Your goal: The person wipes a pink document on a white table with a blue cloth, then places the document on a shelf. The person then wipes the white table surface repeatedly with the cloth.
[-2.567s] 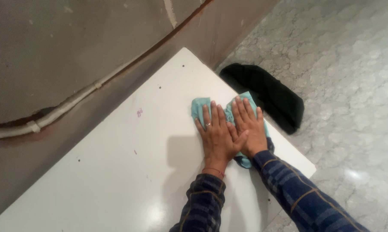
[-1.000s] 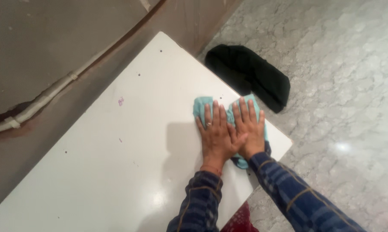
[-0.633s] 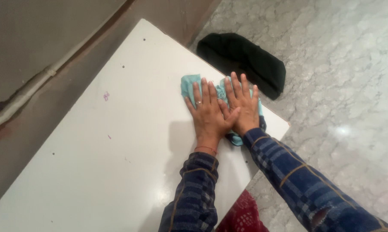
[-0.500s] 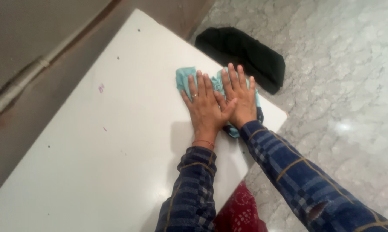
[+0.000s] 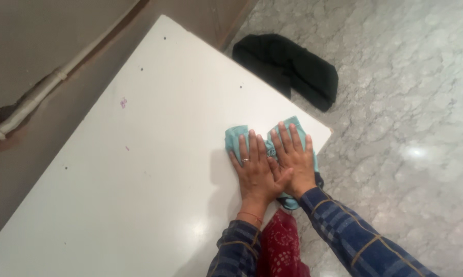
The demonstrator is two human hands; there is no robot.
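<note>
Underneath, teal cloth — left hand and right hand spread flat on it — near white table corner.

My left hand lies flat, palm down, fingers straight and slightly spread, a ring on one finger and a thin band at the wrist. My right hand lies flat just beside it, thumb touching the left hand. Both forearms reach forward in blue checked sleeves, the right one angled in from the side.
</note>
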